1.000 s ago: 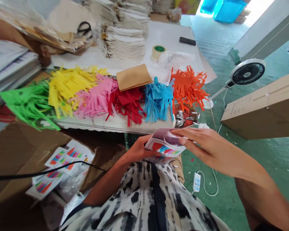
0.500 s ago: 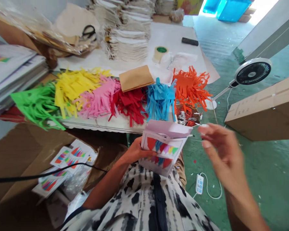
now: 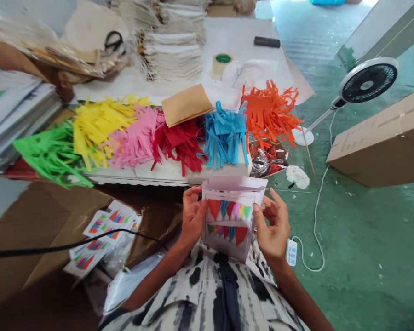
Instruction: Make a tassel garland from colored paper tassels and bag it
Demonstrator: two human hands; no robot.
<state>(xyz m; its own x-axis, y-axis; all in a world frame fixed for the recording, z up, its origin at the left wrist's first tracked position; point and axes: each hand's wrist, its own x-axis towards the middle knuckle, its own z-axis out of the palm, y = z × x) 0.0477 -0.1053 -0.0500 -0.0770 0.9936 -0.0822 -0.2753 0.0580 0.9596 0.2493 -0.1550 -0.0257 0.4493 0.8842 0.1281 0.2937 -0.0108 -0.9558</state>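
Observation:
Close to my body, a packet (image 3: 227, 218) in clear plastic shows a card printed with two rows of colourful fringed bunting; a plain flap stands up at its top. My left hand (image 3: 193, 214) pinches its left edge between thumb and fingers. On the opposite edge my right hand (image 3: 272, 220) grips with thumb in front and fingers curled behind. Just beyond, along the table's front edge, lie fringed bundles: green (image 3: 51, 149), yellow (image 3: 101, 124), pink (image 3: 136, 135), red (image 3: 179, 142), blue (image 3: 226, 133) and orange (image 3: 271, 112). Folded brown paper (image 3: 186, 105) rests over the red bundle.
Behind stand stacks of white bundles (image 3: 172, 55), a tape roll (image 3: 221, 64) and black scissors (image 3: 113, 41). An open carton (image 3: 20, 239) with printed cards is at lower left, a black cable (image 3: 72, 246) crossing it. A fan (image 3: 367, 82), sealed box (image 3: 382, 138) and power strip (image 3: 291, 253) stand right.
My right hand has come in from the right and taken hold of the packet's right edge. My left hand has shifted up to the left edge. The view has turned slightly.

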